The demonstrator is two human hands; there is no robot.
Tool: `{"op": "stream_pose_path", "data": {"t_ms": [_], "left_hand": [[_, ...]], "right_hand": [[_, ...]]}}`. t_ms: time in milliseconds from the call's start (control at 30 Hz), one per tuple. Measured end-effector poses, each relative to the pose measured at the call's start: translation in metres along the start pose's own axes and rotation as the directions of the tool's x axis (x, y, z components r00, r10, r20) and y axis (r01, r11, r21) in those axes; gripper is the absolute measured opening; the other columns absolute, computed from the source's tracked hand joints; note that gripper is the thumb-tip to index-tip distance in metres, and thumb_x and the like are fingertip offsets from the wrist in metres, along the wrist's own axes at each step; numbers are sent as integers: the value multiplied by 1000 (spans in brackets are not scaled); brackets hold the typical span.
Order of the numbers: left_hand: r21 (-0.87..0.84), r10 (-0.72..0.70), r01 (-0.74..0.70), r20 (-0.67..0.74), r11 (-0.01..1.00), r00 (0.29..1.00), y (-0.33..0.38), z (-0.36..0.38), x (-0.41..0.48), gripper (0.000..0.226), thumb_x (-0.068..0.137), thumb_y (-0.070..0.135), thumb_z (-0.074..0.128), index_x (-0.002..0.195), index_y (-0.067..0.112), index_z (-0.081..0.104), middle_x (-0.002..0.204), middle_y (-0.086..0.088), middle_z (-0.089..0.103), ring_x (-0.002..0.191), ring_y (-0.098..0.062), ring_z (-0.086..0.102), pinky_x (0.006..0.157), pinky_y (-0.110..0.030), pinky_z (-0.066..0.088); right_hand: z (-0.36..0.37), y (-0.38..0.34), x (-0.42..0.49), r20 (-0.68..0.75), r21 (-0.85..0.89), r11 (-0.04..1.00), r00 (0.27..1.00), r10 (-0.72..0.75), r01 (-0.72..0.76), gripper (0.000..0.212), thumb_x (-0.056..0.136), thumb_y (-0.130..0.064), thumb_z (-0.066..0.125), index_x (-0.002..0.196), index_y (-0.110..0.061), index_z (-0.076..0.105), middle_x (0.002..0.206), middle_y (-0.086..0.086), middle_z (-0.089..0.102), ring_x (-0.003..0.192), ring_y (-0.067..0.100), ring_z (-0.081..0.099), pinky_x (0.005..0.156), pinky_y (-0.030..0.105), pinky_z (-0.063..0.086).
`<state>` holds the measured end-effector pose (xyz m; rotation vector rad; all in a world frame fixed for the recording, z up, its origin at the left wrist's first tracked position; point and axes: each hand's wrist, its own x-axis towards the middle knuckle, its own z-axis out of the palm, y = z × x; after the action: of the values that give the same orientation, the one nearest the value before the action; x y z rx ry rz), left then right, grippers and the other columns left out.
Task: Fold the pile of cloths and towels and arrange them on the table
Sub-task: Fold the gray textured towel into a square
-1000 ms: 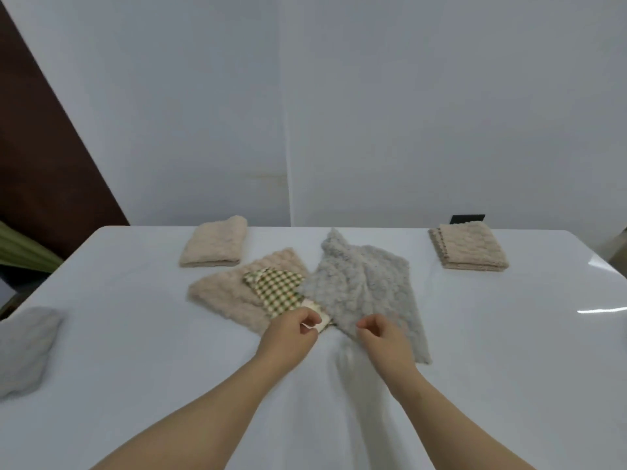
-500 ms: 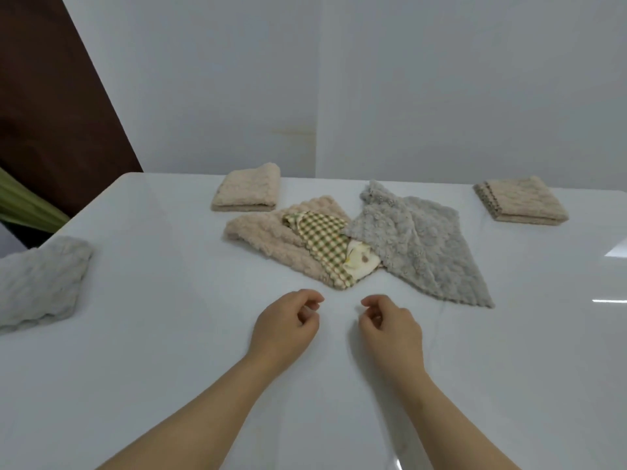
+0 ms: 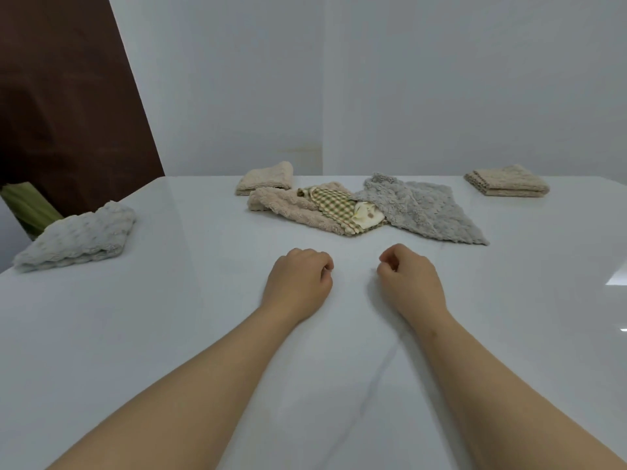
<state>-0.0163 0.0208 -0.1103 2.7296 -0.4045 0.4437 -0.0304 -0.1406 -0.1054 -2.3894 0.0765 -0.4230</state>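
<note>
A loose pile lies mid-table: an unfolded beige towel [image 3: 288, 206], a green checked cloth [image 3: 336, 205] on top of it, and a grey fluffy towel [image 3: 424, 212] spread to the right. My left hand [image 3: 298, 283] and my right hand [image 3: 410, 279] rest side by side on the white table [image 3: 169, 334], nearer to me than the pile and clear of it. The fingers of both hands are curled in, and neither hand holds anything.
Three folded towels lie apart from the pile: a beige one [image 3: 266, 178] just behind it, another beige one [image 3: 507, 181] at the far right, a pale grey one [image 3: 78, 237] near the left edge. A white wall stands behind the table.
My left hand let go of the checked cloth's corner. Both hands drew back from the pile toward me and now rest on the table. The view dropped lower.
</note>
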Motion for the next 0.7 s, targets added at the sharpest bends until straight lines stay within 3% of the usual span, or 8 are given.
{"op": "stream_pose_path", "data": {"t_ms": [100, 233, 433, 533, 700], "left_hand": [[74, -2, 1, 16, 997, 1000, 2, 2, 4, 28, 92, 21, 39, 110, 20, 60, 112, 2, 61, 105, -21, 50, 86, -30, 37], [120, -29, 26, 28, 992, 999, 2, 10, 25, 29, 92, 27, 38, 113, 21, 56, 114, 2, 57, 106, -21, 47, 86, -32, 35], [97, -50, 45, 50, 994, 997, -3, 25, 68, 31, 91, 31, 39, 117, 22, 54, 119, 2, 54, 112, -21, 44, 91, -33, 33], [90, -55, 51, 51, 995, 997, -7, 33, 87, 33, 91, 33, 39, 120, 23, 53, 122, 2, 52, 115, -20, 42, 93, -34, 32], [93, -68, 66, 16, 993, 998, -11, 42, 106, 32, 91, 36, 39, 117, 21, 52, 121, 1, 52, 112, -22, 43, 90, -35, 33]], "right_hand": [[2, 1, 4, 37, -183, 982, 998, -45, 51, 25, 86, -15, 42, 106, -14, 58, 101, 4, 63, 99, 25, 50, 84, 36, 41], [2, 9, 28, 13, -287, 958, 1000, -12, 15, 29, 88, -16, 41, 114, -15, 54, 112, 5, 58, 107, 26, 45, 86, 35, 33], [8, 28, 80, -68, -413, 908, 996, 52, -75, 41, 88, -21, 43, 129, -16, 45, 147, 9, 31, 133, 30, 27, 106, 41, 22], [15, 34, 101, -44, -442, 891, 995, 92, -102, 47, 88, -24, 41, 134, -15, 39, 147, 11, 30, 133, 32, 28, 108, 43, 21], [19, 38, 114, -61, -500, 861, 995, 76, -96, 42, 90, -25, 38, 132, -18, 40, 132, 9, 49, 122, 31, 39, 98, 41, 29]]}}
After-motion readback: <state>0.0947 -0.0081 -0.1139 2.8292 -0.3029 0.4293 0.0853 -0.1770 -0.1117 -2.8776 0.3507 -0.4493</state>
